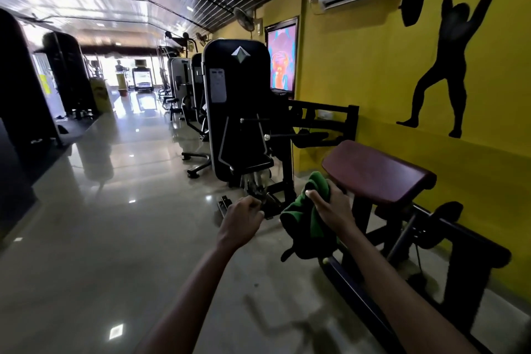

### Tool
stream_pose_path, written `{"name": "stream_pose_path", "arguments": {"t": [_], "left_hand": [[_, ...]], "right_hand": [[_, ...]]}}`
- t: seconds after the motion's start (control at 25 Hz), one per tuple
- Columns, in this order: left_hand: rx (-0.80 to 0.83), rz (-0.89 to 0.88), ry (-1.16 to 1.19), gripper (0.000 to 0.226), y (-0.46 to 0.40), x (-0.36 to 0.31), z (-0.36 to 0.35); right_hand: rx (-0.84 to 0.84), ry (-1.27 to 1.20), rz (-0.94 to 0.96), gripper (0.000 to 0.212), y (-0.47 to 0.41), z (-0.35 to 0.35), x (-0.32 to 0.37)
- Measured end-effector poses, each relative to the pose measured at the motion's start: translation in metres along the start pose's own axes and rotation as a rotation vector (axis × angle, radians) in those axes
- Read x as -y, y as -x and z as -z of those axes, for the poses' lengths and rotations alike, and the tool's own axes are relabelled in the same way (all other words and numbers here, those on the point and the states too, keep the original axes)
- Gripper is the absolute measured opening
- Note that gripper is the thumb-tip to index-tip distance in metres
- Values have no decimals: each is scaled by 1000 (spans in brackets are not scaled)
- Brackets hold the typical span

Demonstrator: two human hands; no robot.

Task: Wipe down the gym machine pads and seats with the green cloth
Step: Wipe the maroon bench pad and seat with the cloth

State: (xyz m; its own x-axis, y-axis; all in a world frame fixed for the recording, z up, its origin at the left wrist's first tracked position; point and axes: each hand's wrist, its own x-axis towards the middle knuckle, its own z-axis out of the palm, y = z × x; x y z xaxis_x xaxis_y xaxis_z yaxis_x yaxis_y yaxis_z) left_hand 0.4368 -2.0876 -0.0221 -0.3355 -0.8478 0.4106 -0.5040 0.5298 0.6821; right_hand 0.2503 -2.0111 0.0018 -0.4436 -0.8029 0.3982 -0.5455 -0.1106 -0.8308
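My right hand [330, 207] grips a bunched green cloth [304, 215], which hangs down below the fist. The hand is at the near left edge of a dark maroon slanted pad [376, 171] on a black bench frame beside the yellow wall. My left hand [240, 220] hovers in the air to the left of the cloth with its fingers curled, holding nothing. A black weight-stack machine [238, 106] with a small black seat [253, 164] stands just beyond both hands.
The black bench frame [425, 241] runs along the yellow wall [359, 72] on the right. More machines line the wall further back. A glossy tiled floor [115, 210] stretches left and ahead. Dark machines [23, 89] stand at the far left.
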Motion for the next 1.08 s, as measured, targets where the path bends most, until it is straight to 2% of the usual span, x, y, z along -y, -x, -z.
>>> {"name": "stream_pose_path", "arguments": {"t": [0.04,0.16,0.36,0.72,0.88,1.08], "left_hand": [[0,12,5,24,-28,10,-6],[29,15,-2,24,-104,39,-22],[111,-9,29,21,-214,97,-59],[270,-160,41,23,-433,180,-119],[321,-220,126,19,-519,198,-154],[407,-282,156,26,-606,219,-218]], "right_hand": [[-8,-2,-10,54,-28,-12,-9],[6,10,-40,51,-106,-46,-33],[41,62,-82,25,-203,-93,-80],[-133,67,-185,19,-372,-159,-149],[-233,100,-241,16,-430,-168,-174],[-353,123,-316,18,-512,-168,-232]]}}
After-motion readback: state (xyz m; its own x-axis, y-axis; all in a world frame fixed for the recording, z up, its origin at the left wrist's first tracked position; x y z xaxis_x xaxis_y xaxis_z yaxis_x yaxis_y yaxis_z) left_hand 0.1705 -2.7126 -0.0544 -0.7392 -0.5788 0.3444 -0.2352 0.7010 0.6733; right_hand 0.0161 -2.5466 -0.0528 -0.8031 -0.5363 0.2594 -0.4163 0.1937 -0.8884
